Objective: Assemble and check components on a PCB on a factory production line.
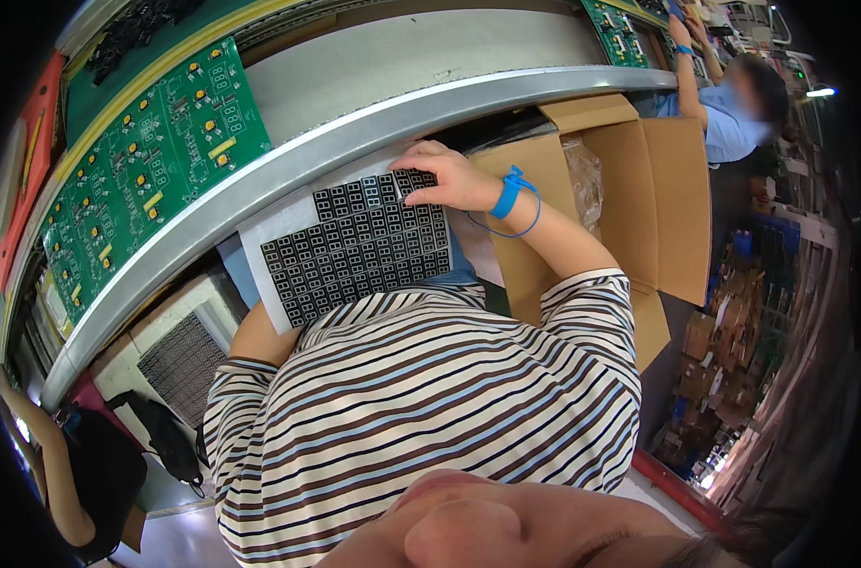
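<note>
A white sheet (277, 301) rests tilted against my lap and the bench edge. Rows of small black seven-segment displays (355, 248) cover most of it; one display in the top row (371, 192) looks bluish. My right hand (442, 178), with a blue band at the wrist, is at the sheet's top right. Its thumb and curled fingers bracket the end of the top row, where one display sits slightly askew with a pale side showing. My left forearm (260, 336) goes under the sheet's lower left; that hand is hidden behind it.
A metal bench rail (355, 142) curves ahead of me. Green circuit boards (156, 161) lie beyond it at left. An open cardboard box (676, 204) with clear plastic stands at my right. Another display sheet (180, 369) lies at left. Other people work at far right and lower left.
</note>
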